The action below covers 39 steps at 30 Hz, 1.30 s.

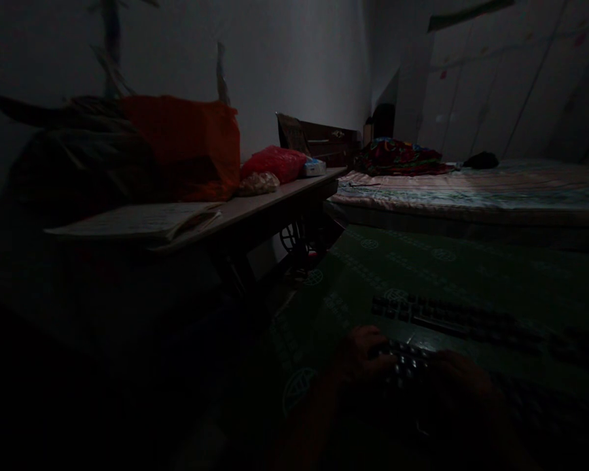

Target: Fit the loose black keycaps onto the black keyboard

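A dark computer keyboard [408, 364] lies low in front of me, its keys catching a little light. My left hand [366, 353] is closed at its left end, with the fingers bent over the edge. On the other side my right hand [466, 378] curls over the keyboard; its fingertips are mostly lost in shadow. Beyond both hands, black keycaps [471, 317] stand in rows on the green floor covering [334, 320], among them a long bar-shaped key [439, 325]. More dark key shapes [544, 399] lie to the right, hard to make out.
To the left is a table [255, 204] on a dark stand, holding an open notebook [137, 221], an orange bag [191, 147], a red plastic bag [277, 163] and a small clear bag [259, 184]. A bed [471, 193] with a bundled patterned cloth [400, 157] stands at the back.
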### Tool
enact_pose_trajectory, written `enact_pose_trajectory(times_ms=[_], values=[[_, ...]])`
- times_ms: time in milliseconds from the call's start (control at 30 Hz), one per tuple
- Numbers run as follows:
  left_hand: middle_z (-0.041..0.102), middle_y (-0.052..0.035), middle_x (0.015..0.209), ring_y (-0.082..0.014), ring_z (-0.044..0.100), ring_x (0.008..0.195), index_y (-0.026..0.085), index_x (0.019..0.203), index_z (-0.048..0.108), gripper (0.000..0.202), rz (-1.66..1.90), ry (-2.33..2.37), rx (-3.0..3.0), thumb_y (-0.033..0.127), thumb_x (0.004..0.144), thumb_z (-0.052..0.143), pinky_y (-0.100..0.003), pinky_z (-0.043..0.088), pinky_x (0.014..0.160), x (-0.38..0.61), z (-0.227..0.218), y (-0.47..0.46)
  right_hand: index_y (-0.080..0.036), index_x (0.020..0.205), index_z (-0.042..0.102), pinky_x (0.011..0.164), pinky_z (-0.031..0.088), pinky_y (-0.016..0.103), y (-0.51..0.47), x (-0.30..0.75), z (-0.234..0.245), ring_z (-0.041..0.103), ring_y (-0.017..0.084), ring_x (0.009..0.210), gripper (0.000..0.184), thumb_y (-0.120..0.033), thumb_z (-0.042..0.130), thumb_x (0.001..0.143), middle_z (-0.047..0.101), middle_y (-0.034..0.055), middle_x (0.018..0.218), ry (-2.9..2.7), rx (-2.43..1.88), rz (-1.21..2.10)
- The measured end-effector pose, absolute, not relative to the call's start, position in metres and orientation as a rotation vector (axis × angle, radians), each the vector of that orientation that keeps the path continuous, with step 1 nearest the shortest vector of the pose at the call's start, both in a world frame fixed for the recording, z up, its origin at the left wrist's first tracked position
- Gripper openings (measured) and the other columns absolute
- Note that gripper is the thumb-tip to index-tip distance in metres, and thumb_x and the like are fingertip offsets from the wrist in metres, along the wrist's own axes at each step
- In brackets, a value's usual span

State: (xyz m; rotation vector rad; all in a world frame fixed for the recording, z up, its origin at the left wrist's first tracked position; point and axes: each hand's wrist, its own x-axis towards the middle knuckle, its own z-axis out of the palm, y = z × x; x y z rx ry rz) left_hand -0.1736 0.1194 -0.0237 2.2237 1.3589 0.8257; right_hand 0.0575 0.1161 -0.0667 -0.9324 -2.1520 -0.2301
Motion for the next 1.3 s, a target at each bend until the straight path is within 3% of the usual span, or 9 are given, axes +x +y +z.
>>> enact_pose_trajectory(times_ms=[167, 367, 533, 700, 833, 1067, 1300], values=[[0.064, -0.0072, 0.113, -0.0206, 0.059, 0.104, 0.02, 0.099, 0.069, 0.03, 0.808, 1.379, 2.227, 0.039, 0.077, 0.066, -0.031, 0.045, 0.09, -0.175, -0.026, 0.12, -0.02, 0.077, 0.068, 0.063, 0.049, 0.029, 0.121, 0.06, -0.074, 0.063, 0.017, 0.071, 0.043, -0.038, 0.033, 0.094, 0.068, 0.009, 0.081, -2.107, -0.979, -0.224], [0.066, -0.0065, 0.108, -0.0204, 0.06, 0.099, 0.019, 0.096, 0.07, 0.026, 0.787, 1.389, 2.253, 0.038, 0.079, 0.064, -0.031, 0.045, 0.089, -0.173, -0.021, 0.118, -0.023, 0.081, 0.069, 0.058, 0.049, 0.025, 0.135, 0.074, -0.084, 0.065, 0.015, 0.067, 0.028, -0.035, 0.045, 0.09, 0.07, 0.0061, 0.08, -2.243, -0.836, -0.287], [0.065, -0.0077, 0.11, -0.0216, 0.059, 0.101, 0.018, 0.102, 0.068, 0.033, 0.778, 1.379, 2.279, 0.039, 0.077, 0.066, -0.033, 0.045, 0.09, -0.173, -0.021, 0.119, -0.022, 0.086, 0.067, 0.064, 0.05, 0.024, 0.128, 0.069, -0.081, 0.064, 0.015, 0.072, 0.02, -0.029, 0.049, 0.087, 0.069, 0.0049, 0.082, -2.199, -0.847, -0.233], [0.064, -0.0088, 0.112, -0.0224, 0.058, 0.102, 0.018, 0.104, 0.067, 0.035, 0.764, 1.376, 2.296, 0.041, 0.078, 0.064, -0.034, 0.044, 0.09, -0.173, -0.021, 0.12, -0.02, 0.083, 0.067, 0.067, 0.048, 0.03, 0.122, 0.064, -0.08, 0.063, 0.018, 0.074, 0.026, -0.03, 0.043, 0.089, 0.067, 0.0078, 0.083, -2.14, -0.94, -0.222], [0.064, -0.0077, 0.11, -0.0216, 0.058, 0.101, 0.019, 0.102, 0.067, 0.032, 0.745, 1.37, 2.302, 0.041, 0.079, 0.063, -0.034, 0.044, 0.091, -0.173, -0.022, 0.122, -0.022, 0.083, 0.066, 0.064, 0.047, 0.028, 0.121, 0.062, -0.075, 0.061, 0.016, 0.071, 0.021, -0.029, 0.048, 0.086, 0.066, 0.0061, 0.082, -2.192, -0.921, -0.228], [0.061, -0.0115, 0.118, -0.0243, 0.057, 0.107, 0.018, 0.105, 0.068, 0.035, 0.719, 1.391, 2.297, 0.042, 0.081, 0.06, -0.036, 0.044, 0.093, -0.174, -0.022, 0.121, -0.02, 0.071, 0.065, 0.064, 0.045, 0.031, 0.109, 0.049, -0.061, 0.058, 0.018, 0.071, 0.03, -0.022, 0.039, 0.087, 0.065, 0.009, 0.08, -2.102, -1.094, -0.11], [0.057, -0.0126, 0.125, -0.0256, 0.054, 0.114, 0.02, 0.105, 0.068, 0.035, 0.772, 1.448, 2.247, 0.042, 0.078, 0.063, -0.04, 0.042, 0.096, -0.174, -0.025, 0.117, -0.02, 0.073, 0.064, 0.061, 0.046, 0.027, 0.115, 0.05, -0.065, 0.059, 0.016, 0.066, 0.03, -0.026, 0.039, 0.089, 0.064, 0.0068, 0.074, -2.039, -1.024, -0.076]])
